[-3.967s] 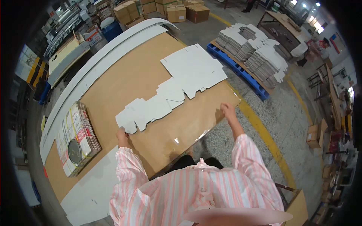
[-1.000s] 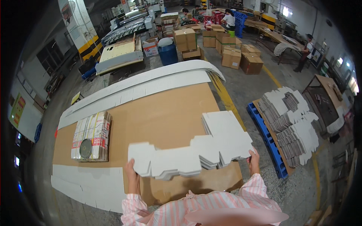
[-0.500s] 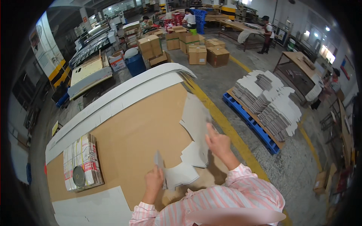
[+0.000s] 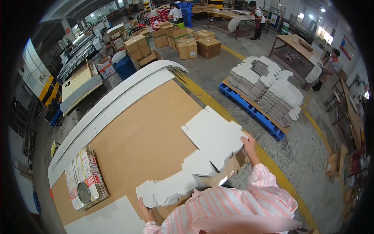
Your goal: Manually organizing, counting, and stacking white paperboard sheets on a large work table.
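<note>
A white die-cut cardboard blank with notched, tabbed edges slants across the near right side of the brown-topped table. My left hand is closed on its near left end, the thumb on the upper face. At its right end, my right hand grips the edge, with most of the fingers out of sight beneath. Whether one sheet or several lie in my hold, I cannot tell. Some brown board with a shiny patch shows under the blank, close to my body.
A strapped bundle of printed cardboard with a round dark tape roll on it sits at left. Long white sheets line the table's far edge. Stacked blanks rest on a blue pallet. Cartons and other workers are farther off.
My right hand, previously raised with a finger extended, now grips the blank's right end. My left hand has moved left and nearer. The blank has turned flat, and the whole view has shifted.
</note>
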`<state>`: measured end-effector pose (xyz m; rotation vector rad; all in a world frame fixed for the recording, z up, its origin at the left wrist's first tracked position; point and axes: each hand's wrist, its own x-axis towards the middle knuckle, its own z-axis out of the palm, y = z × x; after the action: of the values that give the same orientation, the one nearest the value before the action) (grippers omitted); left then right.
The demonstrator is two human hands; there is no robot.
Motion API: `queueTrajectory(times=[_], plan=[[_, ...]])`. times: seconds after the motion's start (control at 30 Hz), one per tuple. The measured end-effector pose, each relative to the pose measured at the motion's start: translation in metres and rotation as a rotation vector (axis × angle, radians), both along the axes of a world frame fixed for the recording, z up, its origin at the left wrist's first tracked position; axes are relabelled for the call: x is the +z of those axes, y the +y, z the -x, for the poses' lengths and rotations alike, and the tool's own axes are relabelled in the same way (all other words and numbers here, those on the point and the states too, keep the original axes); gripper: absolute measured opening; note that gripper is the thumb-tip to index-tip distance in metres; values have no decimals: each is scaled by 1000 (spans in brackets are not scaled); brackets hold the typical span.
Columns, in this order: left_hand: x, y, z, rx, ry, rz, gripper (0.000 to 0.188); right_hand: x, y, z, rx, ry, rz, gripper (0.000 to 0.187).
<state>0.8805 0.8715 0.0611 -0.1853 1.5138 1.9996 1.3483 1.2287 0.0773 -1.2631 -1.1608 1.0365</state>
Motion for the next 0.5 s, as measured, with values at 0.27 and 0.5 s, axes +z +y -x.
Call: queueTrajectory(times=[0.27, 0.5], plan=[[51, 5, 1, -226, 166, -3, 31, 43, -43, -12, -29, 89, 59, 37], [22, -24, 8, -190, 128, 135, 25, 13, -70, -25, 4, 80, 352, 41]])
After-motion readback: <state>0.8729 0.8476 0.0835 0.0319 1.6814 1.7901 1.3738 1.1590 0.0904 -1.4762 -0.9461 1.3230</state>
